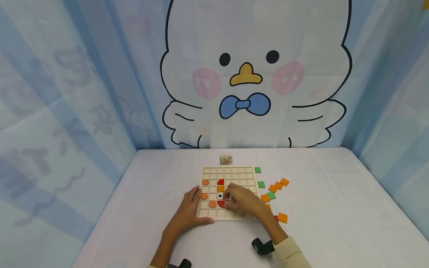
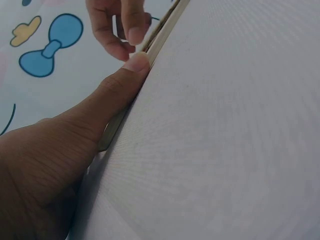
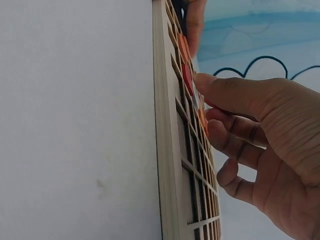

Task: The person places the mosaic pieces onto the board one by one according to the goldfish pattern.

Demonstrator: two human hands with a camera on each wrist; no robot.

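Note:
A square wooden grid board (image 1: 239, 213) lies on the table. At its front left corner rests my left hand (image 1: 187, 213), fingers along the left edge and thumb along the front edge; the thumb (image 2: 112, 90) touches the board's side. My right hand (image 1: 246, 200) is over the middle of the board with curled fingers. In the right wrist view, a thin red piece (image 3: 212, 105) shows edge-on between thumb and fingers, mostly hidden. Beside the fingertips are a white eye piece (image 1: 220, 196), a red rounded piece (image 1: 221, 204) and an orange square (image 1: 220, 189).
Orange discs (image 1: 212, 204) and a red quarter piece (image 1: 220, 182) sit in other cells. Right of the board lie several loose orange squares (image 1: 283, 217) and green squares (image 1: 261, 184). Behind the board stands a small patterned card or block (image 1: 225, 160). A cartoon curtain (image 1: 254, 130) hangs behind the table.

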